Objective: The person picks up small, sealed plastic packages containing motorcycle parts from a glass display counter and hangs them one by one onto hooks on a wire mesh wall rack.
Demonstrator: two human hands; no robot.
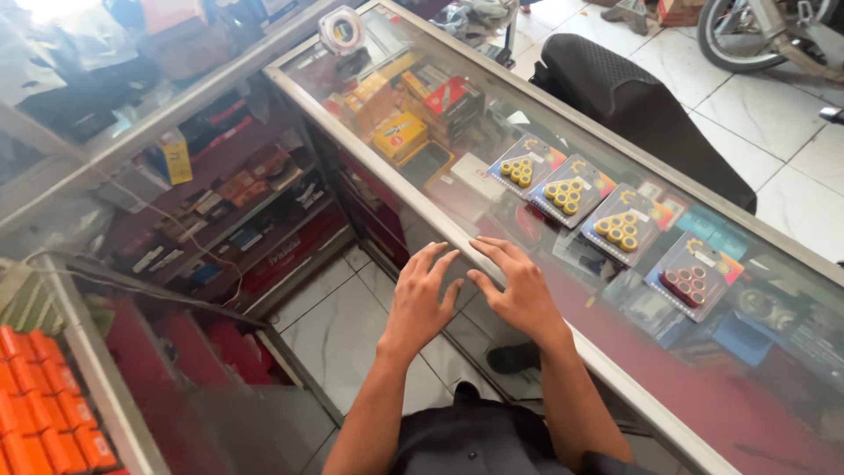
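Both hands reach forward to the near edge of a glass counter [492, 167]. The left hand [422, 299] has its fingers spread wide and holds nothing; its fingertips come up to the metal frame of the counter. The right hand [519, 286] is also open and flat, fingers apart, lying on the glass just past the frame, close beside the left.

Under the glass, just beyond the right hand, lies a row of flat packs: three with yellow rollers [570, 195] set in a triangle, then one with red rollers [690, 281] farther right. Yellow and red boxes [400, 134] sit stacked farther along the case. A roll of tape [341, 29] rests on the far end of the counter. Orange boxes [48, 405] fill a shelf at lower left.
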